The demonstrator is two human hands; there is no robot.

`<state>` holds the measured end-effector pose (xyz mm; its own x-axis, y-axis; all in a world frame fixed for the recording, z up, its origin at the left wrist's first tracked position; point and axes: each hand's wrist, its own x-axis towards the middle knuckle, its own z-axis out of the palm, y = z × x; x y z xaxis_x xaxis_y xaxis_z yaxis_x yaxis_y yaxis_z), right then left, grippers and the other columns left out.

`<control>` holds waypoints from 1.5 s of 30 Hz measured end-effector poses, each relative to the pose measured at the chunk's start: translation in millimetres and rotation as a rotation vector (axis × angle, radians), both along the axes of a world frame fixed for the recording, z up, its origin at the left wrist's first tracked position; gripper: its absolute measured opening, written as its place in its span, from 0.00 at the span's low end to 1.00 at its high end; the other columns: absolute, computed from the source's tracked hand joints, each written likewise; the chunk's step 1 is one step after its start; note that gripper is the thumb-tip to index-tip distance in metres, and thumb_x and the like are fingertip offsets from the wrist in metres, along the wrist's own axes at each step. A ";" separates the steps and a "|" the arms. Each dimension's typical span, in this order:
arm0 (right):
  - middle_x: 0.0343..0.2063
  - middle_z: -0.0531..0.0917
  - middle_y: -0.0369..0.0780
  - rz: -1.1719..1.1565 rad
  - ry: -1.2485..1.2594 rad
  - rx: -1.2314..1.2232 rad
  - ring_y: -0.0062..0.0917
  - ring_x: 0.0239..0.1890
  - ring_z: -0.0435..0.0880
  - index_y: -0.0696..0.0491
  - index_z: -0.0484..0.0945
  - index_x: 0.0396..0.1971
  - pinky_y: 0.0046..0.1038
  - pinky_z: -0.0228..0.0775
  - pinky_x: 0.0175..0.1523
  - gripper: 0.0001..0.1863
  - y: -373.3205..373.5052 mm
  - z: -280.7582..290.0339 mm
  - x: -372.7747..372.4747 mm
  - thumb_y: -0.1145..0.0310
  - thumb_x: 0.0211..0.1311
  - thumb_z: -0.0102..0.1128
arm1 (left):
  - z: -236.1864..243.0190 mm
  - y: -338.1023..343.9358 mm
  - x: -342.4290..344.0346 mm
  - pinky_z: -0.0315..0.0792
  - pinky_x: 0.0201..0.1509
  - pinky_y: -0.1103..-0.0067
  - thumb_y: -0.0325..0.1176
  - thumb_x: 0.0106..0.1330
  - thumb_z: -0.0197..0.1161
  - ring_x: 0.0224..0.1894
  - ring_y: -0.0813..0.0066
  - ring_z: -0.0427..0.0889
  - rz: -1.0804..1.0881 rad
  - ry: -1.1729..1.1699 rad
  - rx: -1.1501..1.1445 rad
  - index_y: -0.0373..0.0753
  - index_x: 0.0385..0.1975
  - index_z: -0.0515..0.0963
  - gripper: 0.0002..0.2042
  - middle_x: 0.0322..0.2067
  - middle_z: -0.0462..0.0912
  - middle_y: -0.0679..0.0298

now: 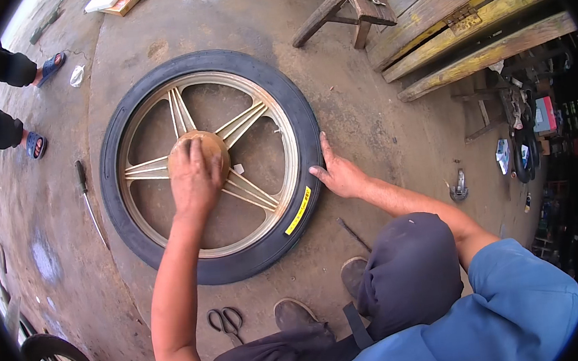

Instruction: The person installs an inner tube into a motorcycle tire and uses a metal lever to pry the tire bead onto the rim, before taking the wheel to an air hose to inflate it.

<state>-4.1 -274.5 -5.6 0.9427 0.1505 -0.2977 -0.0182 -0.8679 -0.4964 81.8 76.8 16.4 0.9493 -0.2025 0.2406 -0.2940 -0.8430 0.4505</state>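
Nearest, scissors (226, 319) lie on the floor (366, 119) by the person's shoes; a shifting foot could kick them. Past them a wheel (210, 165) lies flat. The left hand (195, 178) rests on its hub (197, 154), fingers together and curved over it. The right hand (338, 174) presses the tyre's right edge, fingers spread. An uneven push could slide the wheel or pinch fingers at the rim. A screwdriver (88, 201) lies left.
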 end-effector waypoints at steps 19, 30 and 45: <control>0.66 0.64 0.49 0.354 -0.541 0.029 0.48 0.72 0.59 0.41 0.58 0.77 0.52 0.54 0.76 0.55 9.5 88.0 -80.6 0.67 0.47 0.78 | 90.8 -85.4 -80.1 0.79 0.42 0.74 0.66 0.67 0.62 0.37 0.66 0.88 0.024 1.133 -0.593 0.20 0.48 0.80 0.42 0.38 0.88 0.48; 0.54 0.81 0.45 0.760 -1.166 0.253 0.43 0.61 0.79 0.48 0.60 0.73 0.39 0.74 0.66 0.56 72.4 384.7 135.1 0.61 0.42 0.84 | 402.0 45.0 -1.6 0.85 0.47 0.70 0.54 0.82 0.45 0.40 0.64 0.89 -0.278 0.977 -0.831 0.31 0.63 0.73 0.29 0.47 0.86 0.48; 0.63 0.73 0.51 0.740 -1.090 0.355 0.48 0.67 0.72 0.47 0.52 0.76 0.43 0.66 0.72 0.61 162.5 389.6 131.6 0.58 0.43 0.83 | 418.7 49.4 -152.6 0.76 0.57 0.58 0.33 0.47 0.81 0.53 0.47 0.80 0.440 -0.302 0.444 0.45 0.76 0.57 0.53 0.54 0.76 0.51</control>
<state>127.5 -112.0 384.0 0.3387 0.6302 0.6986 0.9318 -0.3275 -0.1563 -70.8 126.2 435.1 0.8703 0.0454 0.4904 0.0591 -0.9982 -0.0124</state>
